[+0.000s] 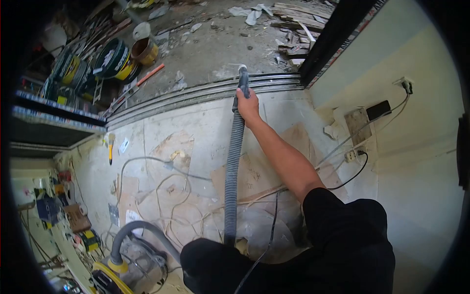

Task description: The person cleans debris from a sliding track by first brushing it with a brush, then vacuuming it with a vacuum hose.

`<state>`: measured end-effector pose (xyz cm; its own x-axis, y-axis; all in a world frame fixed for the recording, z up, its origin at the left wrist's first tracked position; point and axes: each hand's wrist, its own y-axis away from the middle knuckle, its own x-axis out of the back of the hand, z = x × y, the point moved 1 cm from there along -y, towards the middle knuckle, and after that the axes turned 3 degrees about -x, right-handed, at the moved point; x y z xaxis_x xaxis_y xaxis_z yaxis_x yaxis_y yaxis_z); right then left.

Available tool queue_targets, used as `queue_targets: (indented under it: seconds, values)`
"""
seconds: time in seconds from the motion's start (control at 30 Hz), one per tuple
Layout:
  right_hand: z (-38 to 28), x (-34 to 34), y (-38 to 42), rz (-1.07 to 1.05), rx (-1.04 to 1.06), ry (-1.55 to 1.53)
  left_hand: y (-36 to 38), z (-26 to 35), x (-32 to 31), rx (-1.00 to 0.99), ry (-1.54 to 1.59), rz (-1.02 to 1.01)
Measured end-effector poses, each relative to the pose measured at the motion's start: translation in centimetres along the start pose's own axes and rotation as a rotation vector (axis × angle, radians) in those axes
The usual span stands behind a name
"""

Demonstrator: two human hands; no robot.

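My right hand (248,106) is wrapped round the dark handle (243,78) at the end of a vacuum cleaner hose, arm stretched forward. The tip of the handle points out over the metal sliding-door track (200,91). From my grip the ribbed grey hose (233,171) runs back down toward my knees. At lower left stands the yellow and black vacuum cleaner (110,279), with a curved grey hose section (137,225) at its yellow fitting. My left hand is out of the frame.
Loose cords (171,196) lie across the dusty floor, near a yellow-handled brush (110,149). Beyond the track are buckets (117,61) and stacked wood strips (296,24). On the right, a plug sits in a wall outlet (402,83), above a power strip (351,156).
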<state>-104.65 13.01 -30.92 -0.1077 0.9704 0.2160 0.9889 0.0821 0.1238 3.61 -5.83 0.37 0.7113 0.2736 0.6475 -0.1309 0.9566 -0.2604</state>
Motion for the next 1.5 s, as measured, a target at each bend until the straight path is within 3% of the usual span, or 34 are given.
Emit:
queue_targets:
  seconds: [0.03,0.1,0.17,0.2,0.27,0.3,0.37,0.4,0.43,0.47,0.63,0.7,0.77,0.83,0.97,1.0,1.03,1.1,1.17,1.23,1.3,1.37,1.5]
  values:
    - [-1.0,0.3,1.2,-0.03,-0.006,0.008,-0.4,-0.3,-0.5,0.051,-0.1,0.035]
    - [-1.5,1.0,3.9,-0.437,-0.219,0.027,1.0,2.3,0.1,0.165,-0.325,0.128]
    - [-2.6,1.8,5.7,-0.589,-0.331,0.009,4.5,8.3,-2.1,0.278,-0.534,0.222]
    - [-4.8,2.5,7.0,-0.539,-0.363,0.043,4.4,7.6,-1.8,0.294,-0.539,0.239]
    - [-5.7,3.3,6.5,-0.441,-0.353,0.106,3.8,5.8,-1.1,0.104,-0.702,0.293]
    - [-4.4,3.6,4.8,-0.365,-0.278,0.194,3.6,5.2,-0.8,0.114,-0.703,0.28]
    - [-9.0,5.6,5.2,-0.299,-0.202,0.302,3.9,4.9,-0.8,0.086,-0.78,0.311]
    - [-10.9,6.0,5.7,-0.28,-0.197,0.323,4.5,7.9,-1.8,0.219,-0.79,0.266]
    - [-12.9,6.1,5.8,-0.235,-0.132,0.278,5.0,10.0,-3.1,0.354,-0.791,0.222]
    - [-14.9,5.9,5.7,-0.197,-0.064,0.227,4.6,7.1,-2.3,0.144,-0.787,0.31]
    - [-23.1,-0.2,7.4,0.026,0.043,0.114,5.8,9.8,-4.0,0.162,-0.905,0.33]
    - [-25.2,-2.9,9.2,-0.067,0.058,0.165,6.2,11.6,-5.0,0.166,-0.834,0.322]
    - [-26.2,-5.3,10.4,-0.334,-0.091,0.134,5.6,10.4,-4.5,0.117,-0.853,0.322]
    - [-26.2,-7.7,10.8,-0.533,-0.116,0.196,5.7,11.6,-5.1,0.191,-0.842,0.308]
    - [-29.0,-8.7,15.1,-0.673,-0.055,0.244,6.5,12.1,-5.4,0.249,-0.857,0.324]
    - [-29.3,-8.1,15.2,-0.719,-0.089,0.209,6.3,9.3,-4.4,0.017,-0.972,0.418]
    - [-29.4,-7.5,15.2,-0.757,-0.123,0.18,6.9,11.1,-4.6,0.032,-0.987,0.432]
    - [-28.8,-6.6,14.7,-0.755,-0.195,0.196,7.2,14.0,-6.5,0.128,-0.88,0.41]
    - [-27.0,-5.6,12.1,-0.725,-0.331,0.237,6.9,11.6,-5.2,0.125,-0.862,0.395]
    - [-22.4,-5.4,8.6,-0.706,-0.477,0.265,6.6,9.0,-3.5,-0.035,-0.746,0.538]
    - [-16.8,-5.5,5.6,-0.654,-0.535,0.378,7.9,15.2,-6.4,0.001,-0.677,0.605]
    - [-11.5,-6.2,3.8,-0.625,-0.674,0.369,9.9,22.5,-11.1,-0.197,-0.615,0.529]
    - [-2.7,-10.2,3.5,-0.719,-0.866,0.188,11.3,35.2,-26.7,-0.326,-0.209,0.298]
